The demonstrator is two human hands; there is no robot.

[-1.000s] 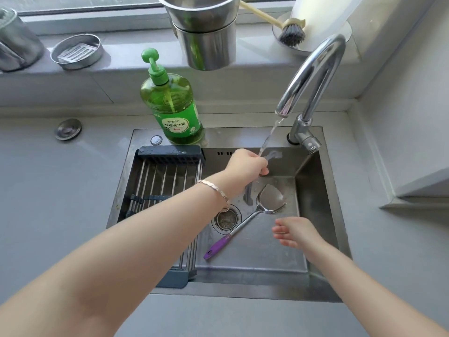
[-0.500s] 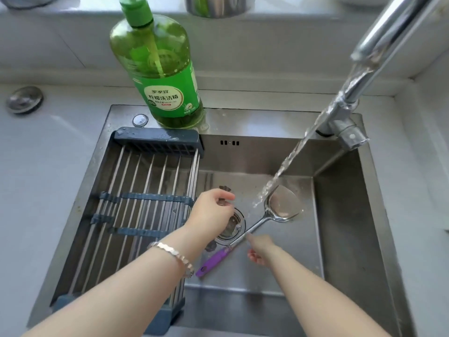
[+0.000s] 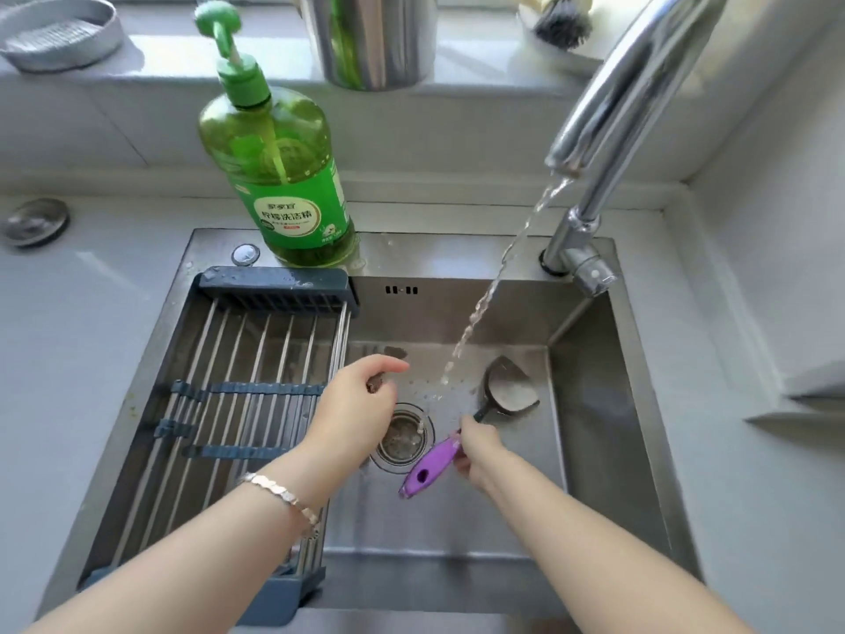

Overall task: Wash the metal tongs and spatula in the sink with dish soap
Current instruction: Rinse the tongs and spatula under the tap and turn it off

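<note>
In the steel sink [image 3: 599, 432], my right hand [image 3: 480, 450] grips the spatula [image 3: 507, 388] where its purple handle meets the metal shaft. Its blade is tilted up near the right wall. My left hand [image 3: 356, 409] is low over the sink floor beside the drain [image 3: 402, 434], fingers curled on the metal tongs [image 3: 395, 352]. Only a dark tip of the tongs shows past my thumb. Water from the faucet [image 3: 617, 93] falls between the two hands. The green dish soap bottle [image 3: 283, 176] stands on the sink's back rim.
A roll-up drying rack [image 3: 237, 395] covers the sink's left half. On the windowsill stand a steel pot [image 3: 370, 38], a metal soap dish [image 3: 59, 29] and a dish brush [image 3: 558, 20]. A drain plug [image 3: 34, 221] lies on the grey counter at left.
My left hand came down from the water stream with the tongs to the sink floor. My right hand reached in, took the spatula's handle and tilted the blade up.
</note>
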